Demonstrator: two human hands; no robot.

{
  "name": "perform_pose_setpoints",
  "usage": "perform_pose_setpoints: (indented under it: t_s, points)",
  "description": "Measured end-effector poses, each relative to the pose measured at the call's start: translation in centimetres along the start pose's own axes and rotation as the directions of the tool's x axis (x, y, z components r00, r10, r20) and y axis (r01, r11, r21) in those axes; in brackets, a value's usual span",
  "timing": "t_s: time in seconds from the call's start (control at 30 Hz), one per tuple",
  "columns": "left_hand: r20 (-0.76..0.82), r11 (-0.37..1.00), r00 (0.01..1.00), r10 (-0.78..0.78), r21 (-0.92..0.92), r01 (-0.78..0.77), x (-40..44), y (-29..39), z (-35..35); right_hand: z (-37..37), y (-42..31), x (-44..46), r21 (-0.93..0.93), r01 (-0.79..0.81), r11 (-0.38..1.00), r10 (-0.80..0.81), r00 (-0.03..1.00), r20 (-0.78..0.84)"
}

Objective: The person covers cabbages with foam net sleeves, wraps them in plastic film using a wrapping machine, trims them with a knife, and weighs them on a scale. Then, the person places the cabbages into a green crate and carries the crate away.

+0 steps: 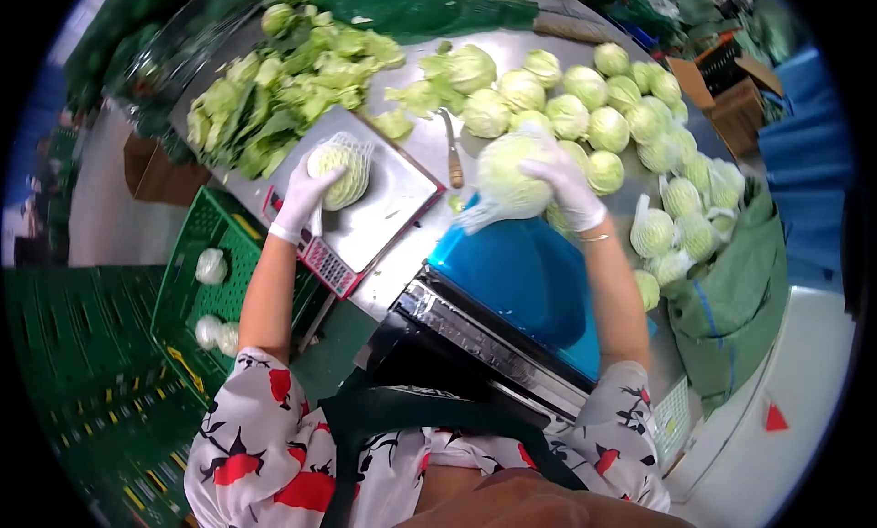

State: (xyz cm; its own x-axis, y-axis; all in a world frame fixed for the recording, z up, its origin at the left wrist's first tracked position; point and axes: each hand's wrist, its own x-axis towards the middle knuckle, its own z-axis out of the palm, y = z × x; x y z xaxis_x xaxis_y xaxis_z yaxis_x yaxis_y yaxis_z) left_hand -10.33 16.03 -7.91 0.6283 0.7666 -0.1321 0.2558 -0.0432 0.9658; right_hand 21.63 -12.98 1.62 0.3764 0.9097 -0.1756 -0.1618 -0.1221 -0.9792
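Note:
My left hand point(306, 192), in a white glove, grips a cabbage in a white foam net point(343, 174) over the metal plate of a red-edged scale point(393, 195). On the right, my gloved right hand point(559, 176) holds a larger cabbage in netting or film point(512, 172), above the back edge of a blue-topped machine point(512, 277). A knife with a wooden handle point(455, 167) lies between the scale and that cabbage. Several bare cabbages point(585, 88) are grouped beyond my right hand, and netted ones point(696, 236) sit farther right.
Loose leaves point(301, 80) are heaped at the back left of the metal table. A green crate point(196, 240) with wrapped cabbages stands at lower left. Green sacking point(731, 295) hangs at the right edge, with a cardboard box point(738, 115) behind.

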Motion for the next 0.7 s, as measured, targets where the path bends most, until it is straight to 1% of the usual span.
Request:
perform_pose_setpoints:
  t_s: [0.03, 0.07, 0.1, 0.13, 0.2, 0.23, 0.3, 0.33, 0.37, 0.4, 0.43, 0.47, 0.5, 0.53, 0.57, 0.6, 0.63, 0.67, 0.7]
  points:
    - [0.016, 0.975, 0.999, -0.051, -0.216, 0.054, -1.0, 0.1, -1.3, 2.5, 1.3, 2.0, -0.163, 0.079, 0.983, -0.079, 0.997, 0.004]
    - [0.049, 0.901, 0.995, -0.088, -0.421, 0.101, -1.9, 0.3, -2.3, 5.2, 2.4, 3.8, -0.321, 0.159, 0.934, -0.163, 0.987, 0.016]
    - [0.096, 0.783, 0.989, -0.112, -0.604, 0.147, -2.8, 0.6, -3.0, 8.4, 1.7, 4.8, -0.313, 0.15, 0.938, -0.131, 0.988, 0.083]
    - [0.087, 0.697, 0.987, -0.133, -0.7, 0.156, -4.1, 1.1, -3.4, 11.4, 1.1, 5.5, -0.305, 0.136, 0.943, -0.095, 0.985, 0.146]
    - [0.03, 0.655, 0.992, -0.122, -0.749, 0.103, -6.9, 1.6, -5.5, 15.8, 4.9, 8.8, -0.386, 0.222, 0.896, -0.157, 0.969, 0.192]
    - [-0.011, 0.648, 0.991, -0.134, -0.757, 0.08, -8.6, 2.4, -6.5, 17.4, 6.6, 9.9, -0.44, 0.227, 0.869, -0.146, 0.967, 0.211]
    - [-0.151, 0.663, 0.983, -0.105, -0.747, -0.044, -10.8, 1.6, -9.3, 20.1, 8.7, 11.6, -0.541, 0.246, 0.804, -0.124, 0.96, 0.253]
    - [-0.208, 0.664, 0.974, -0.094, -0.742, -0.094, -12.0, 0.9, -11.1, 20.8, 8.5, 12.0, -0.595, 0.279, 0.754, -0.162, 0.956, 0.244]
    - [-0.305, 0.675, 0.945, -0.117, -0.723, -0.149, -13.0, -0.8, -13.0, 20.9, 8.3, 12.1, -0.647, 0.307, 0.698, -0.2, 0.951, 0.236]
    - [-0.321, 0.646, 0.929, -0.186, -0.752, -0.131, -14.6, -1.1, -14.4, 20.8, 8.1, 12.1, -0.696, 0.33, 0.638, -0.238, 0.944, 0.23]
    - [-0.33, 0.616, 0.921, -0.205, -0.775, -0.141, -16.0, -1.2, -15.7, 20.7, 6.0, 11.2, -0.729, 0.263, 0.632, -0.143, 0.964, 0.223]
    - [-0.336, 0.586, 0.915, -0.221, -0.796, -0.151, -17.2, -1.4, -17.1, 20.6, 4.0, 9.8, -0.683, 0.181, 0.708, -0.112, 0.983, 0.145]
    - [-0.363, 0.597, 0.907, -0.212, -0.783, -0.174, -18.2, -2.5, -18.7, 20.4, 2.2, 8.3, -0.627, 0.1, 0.773, -0.073, 0.995, 0.068]
    - [-0.345, 0.566, 0.913, -0.217, -0.807, -0.17, -19.5, -2.2, -19.6, 19.8, 1.3, 7.4, -0.561, 0.018, 0.828, -0.025, 1.0, -0.005]
    - [-0.355, 0.558, 0.909, -0.218, -0.81, -0.182, -20.8, -1.9, -20.3, 17.7, 4.0, 7.8, -0.49, 0.042, 0.871, -0.079, 0.995, -0.057]
    - [-0.368, 0.55, 0.904, -0.218, -0.811, -0.197, -21.9, -1.3, -20.6, 17.7, 3.8, 6.9, -0.408, 0.045, 0.912, -0.087, 0.993, -0.083]
    - [-0.4, 0.522, 0.882, -0.249, -0.823, -0.226, -22.6, -3.2, -22.2, 17.7, 3.6, 6.0, -0.323, 0.054, 0.945, -0.094, 0.99, -0.109]
    - [-0.401, 0.498, 0.88, -0.254, -0.834, -0.236, -23.2, -3.3, -22.5, 19.1, 0.5, 3.4, -0.226, 0.03, 0.974, -0.055, 0.993, -0.105]
    - [-0.404, 0.477, 0.877, -0.258, -0.843, -0.248, -23.8, -2.8, -22.8, 18.7, 1.1, 3.1, -0.319, -0.005, 0.948, -0.04, 0.99, -0.133]
